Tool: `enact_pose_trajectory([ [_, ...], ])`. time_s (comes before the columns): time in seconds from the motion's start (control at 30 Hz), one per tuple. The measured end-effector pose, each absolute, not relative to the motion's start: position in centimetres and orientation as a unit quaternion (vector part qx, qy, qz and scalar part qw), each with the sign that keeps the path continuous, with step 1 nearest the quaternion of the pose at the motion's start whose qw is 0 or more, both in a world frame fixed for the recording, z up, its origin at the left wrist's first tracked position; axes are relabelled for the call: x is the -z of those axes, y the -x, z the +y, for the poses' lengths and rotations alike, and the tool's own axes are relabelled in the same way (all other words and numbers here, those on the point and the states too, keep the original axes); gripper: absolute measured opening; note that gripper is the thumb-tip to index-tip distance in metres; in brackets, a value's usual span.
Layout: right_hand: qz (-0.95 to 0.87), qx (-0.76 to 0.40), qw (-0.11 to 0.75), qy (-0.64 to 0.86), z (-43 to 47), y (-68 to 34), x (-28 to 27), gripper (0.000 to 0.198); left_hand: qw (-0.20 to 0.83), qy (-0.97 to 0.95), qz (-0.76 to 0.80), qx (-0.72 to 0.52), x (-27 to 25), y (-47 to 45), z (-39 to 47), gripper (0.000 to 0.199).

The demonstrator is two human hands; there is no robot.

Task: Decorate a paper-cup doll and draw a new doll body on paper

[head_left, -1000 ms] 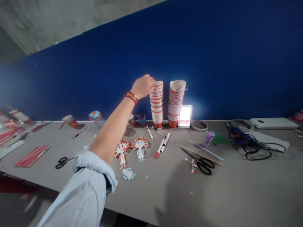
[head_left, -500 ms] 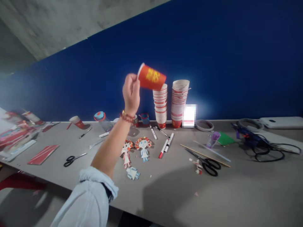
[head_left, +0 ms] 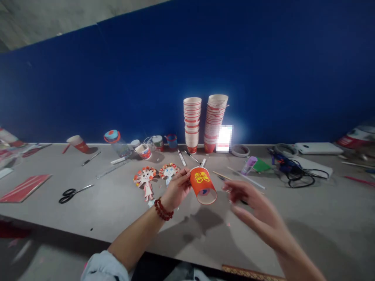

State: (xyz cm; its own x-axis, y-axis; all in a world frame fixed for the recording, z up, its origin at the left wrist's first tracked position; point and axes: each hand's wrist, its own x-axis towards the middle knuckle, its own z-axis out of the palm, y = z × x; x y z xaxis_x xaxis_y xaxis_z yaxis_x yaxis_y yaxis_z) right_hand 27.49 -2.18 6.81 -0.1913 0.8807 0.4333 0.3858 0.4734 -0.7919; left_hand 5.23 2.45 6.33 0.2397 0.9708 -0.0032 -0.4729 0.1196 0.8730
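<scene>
A red paper cup (head_left: 200, 177) with yellow lettering is pinched by its side in my left hand (head_left: 178, 189), held above the table. Its open mouth tilts down toward me, and a small blue and pink patch shows inside. To the right of the cup hovers my right hand (head_left: 250, 205), fingers apart and slightly blurred, touching nothing that I can see. Beyond my left hand lie two paper dolls: one with orange curls and a pink dress (head_left: 146, 181), the other (head_left: 169, 171) blue-eyed and partly hidden by the hand.
Two tall stacks of paper cups, a left one (head_left: 192, 125) and a right one (head_left: 213, 125), stand against the blue wall. Black-handled scissors (head_left: 70, 194) and a red packet (head_left: 25, 188) lie left. Tape rolls, a purple glue stick (head_left: 249, 165) and tangled cord (head_left: 295, 168) sit right.
My left hand has brought the cup down and nearer from beside the stacks, turning its mouth toward me. My right hand has come into view from the right.
</scene>
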Motion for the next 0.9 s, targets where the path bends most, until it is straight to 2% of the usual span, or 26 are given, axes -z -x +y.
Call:
enact_pose_trajectory([
  [0.13,-0.716,-0.377,0.432,0.399,-2.2,-25.9,-5.1,0.071,0.709,-0.350,0.302,-0.533,-4.8,-6.5,2.0,0.030],
  [0.2,-0.718,-0.378,0.426,0.400,-2.0,-25.3,-4.6,0.077,0.709,-0.332,0.302,-0.544,-4.1,-6.8,2.0,0.029],
  [0.3,-0.726,-0.261,0.452,0.447,-1.8,-24.6,-4.3,0.068,0.700,-0.308,0.311,-0.564,-3.2,-6.8,2.4,0.029],
  [0.4,-0.732,-0.073,0.494,0.464,-1.8,-24.3,-4.2,0.041,0.682,-0.292,0.320,-0.589,-2.5,-6.9,2.6,0.030],
  [0.5,-0.755,0.055,0.482,0.442,-2.0,-24.0,-4.6,0.018,0.664,-0.287,0.330,-0.607,-2.2,-7.0,2.4,0.030],
  [0.6,-0.763,0.101,0.452,0.451,-2.0,-23.6,-5.2,0.015,0.643,-0.288,0.342,-0.622,-2.1,-7.2,2.1,0.030],
  [0.9,-0.755,0.117,0.425,0.485,-1.4,-23.3,-5.9,0.013,0.571,-0.322,0.377,-0.654,-1.2,-7.4,1.7,0.029],
])
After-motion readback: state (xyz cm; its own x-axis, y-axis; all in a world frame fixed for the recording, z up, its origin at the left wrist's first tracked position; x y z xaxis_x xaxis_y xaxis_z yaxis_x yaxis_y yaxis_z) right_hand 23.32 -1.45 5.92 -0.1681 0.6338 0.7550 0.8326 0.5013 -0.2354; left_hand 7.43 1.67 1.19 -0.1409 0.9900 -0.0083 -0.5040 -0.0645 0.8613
